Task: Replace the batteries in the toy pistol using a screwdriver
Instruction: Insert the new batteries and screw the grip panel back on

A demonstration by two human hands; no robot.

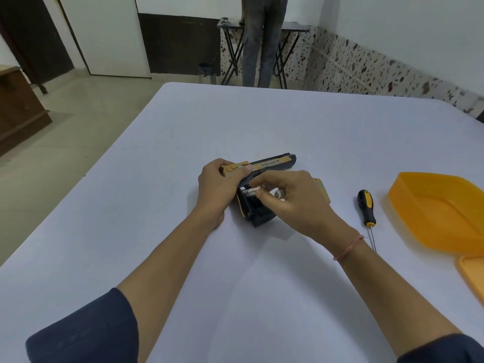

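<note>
White table (262, 121) holds toy pistol (272, 163); person (258, 48) beyond.

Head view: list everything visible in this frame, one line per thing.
toy pistol: one, dark blue and yellow, lying mid-table, grip compartment open
battery: one clearly seen, silver, at the open compartment
screwdriver: one, black-and-yellow handle, on the table right of the pistol
flat piece: one, yellow, behind the right hand; maybe the cover
tub: one, orange, table's right edge
lid: one, orange, near right, partly cut off
table: one, white cover
folding table: one, black, by the far wall
person: one, grey trousers, standing at the folding table
cabinet: one, brown wood, far left
left hand: one, grips the pistol's rear
right hand: one, fingers pinch the battery
</note>
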